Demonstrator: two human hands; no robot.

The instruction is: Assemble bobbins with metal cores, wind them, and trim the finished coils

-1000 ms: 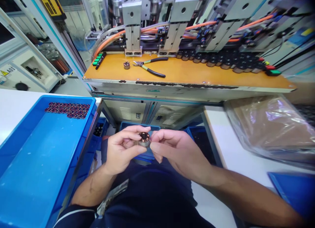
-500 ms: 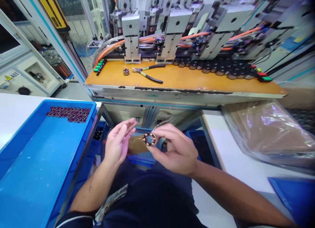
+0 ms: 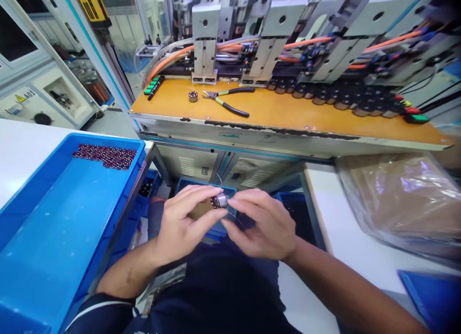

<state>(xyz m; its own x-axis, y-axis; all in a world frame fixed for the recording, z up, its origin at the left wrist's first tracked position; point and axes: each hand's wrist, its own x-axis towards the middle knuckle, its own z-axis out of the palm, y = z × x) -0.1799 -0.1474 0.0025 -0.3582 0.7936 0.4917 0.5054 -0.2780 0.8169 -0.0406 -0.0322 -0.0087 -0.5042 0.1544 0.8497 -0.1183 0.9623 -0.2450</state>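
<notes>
Silvery-sided, the small ring [image 3: 221, 200] is pinched in the left hand [image 3: 183, 223] short of the front edge of the orange bench [image 3: 275, 110], the right hand [image 3: 264, 223] at its other side, hold unclear, and probably wants a light grip.

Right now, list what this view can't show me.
Head view:
Metal ring: partly covered by the left hand.
Thin wire: too fine to trace; whether the right hand grips it is unclear.
Blue tray: cut off by left and bottom edges.
Small parts inside: too small to count.
</notes>
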